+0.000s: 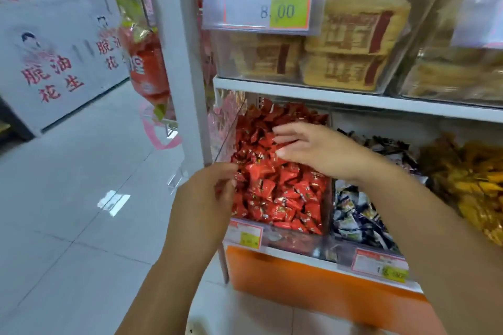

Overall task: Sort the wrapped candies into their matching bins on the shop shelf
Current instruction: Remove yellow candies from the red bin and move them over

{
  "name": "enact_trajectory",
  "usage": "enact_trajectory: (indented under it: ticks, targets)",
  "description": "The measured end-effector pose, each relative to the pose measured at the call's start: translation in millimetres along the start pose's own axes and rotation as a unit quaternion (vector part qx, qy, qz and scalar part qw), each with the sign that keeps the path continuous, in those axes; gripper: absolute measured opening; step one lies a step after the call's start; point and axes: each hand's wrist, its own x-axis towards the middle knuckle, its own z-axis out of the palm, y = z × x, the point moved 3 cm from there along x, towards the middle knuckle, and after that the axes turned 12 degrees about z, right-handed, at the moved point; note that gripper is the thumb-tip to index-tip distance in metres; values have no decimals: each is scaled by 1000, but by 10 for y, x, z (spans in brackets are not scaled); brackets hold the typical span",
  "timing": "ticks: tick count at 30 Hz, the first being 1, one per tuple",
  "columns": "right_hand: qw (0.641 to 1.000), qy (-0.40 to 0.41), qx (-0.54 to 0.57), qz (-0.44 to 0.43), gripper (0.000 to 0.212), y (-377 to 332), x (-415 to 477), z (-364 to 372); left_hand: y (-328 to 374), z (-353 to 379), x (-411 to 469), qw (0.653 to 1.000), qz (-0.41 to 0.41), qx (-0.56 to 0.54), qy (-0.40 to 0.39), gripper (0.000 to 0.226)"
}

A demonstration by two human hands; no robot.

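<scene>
The red candies (275,185) fill a clear bin (294,242) at the centre of the frame, on the lower shelf. The right hand (310,151) lies flat over the heap with its fingers spread and straight, gripping nothing. The left hand (209,196), at the bin's left edge, has its fingers curled toward the thumb. I cannot tell whether a candy sits between them.

To the right are dark-and-white candies (356,215), and gold ones (468,179) lie beyond. Each piece looks light, and the glossy wrap is probably slick and crinkly. I would pinch one by a twisted end or across its middle, since scooping would likely spill them.
</scene>
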Motion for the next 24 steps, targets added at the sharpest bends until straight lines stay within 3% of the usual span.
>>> enact_trajectory:
  ticks: [2,3,10,14,17,21,24]
  targets:
    - [989,50,-140,3,23,-41,188,-3,-55,-6,3,1000,14,-2,-9,28]
    - [977,55,-205,4,21,-30,267,27,-51,24,11,999,30,7,-27,30]
    - [882,104,-456,47,37,-29,664,436,-136,272,2,956,130,97,-242,45]
    - [849,114,-510,76,53,-33,684,586,-184,282,-53,945,124,116,-279,45]
    - [891,120,-434,64,51,11,651,574,-187,226,-26,955,116,77,-260,42]
    - [977,93,-184,48,49,23,465,372,-183,156,6,968,99,36,-226,41]
    - [993,111,4,25,41,59,234,226,-135,166,27,972,105,38,-208,42]
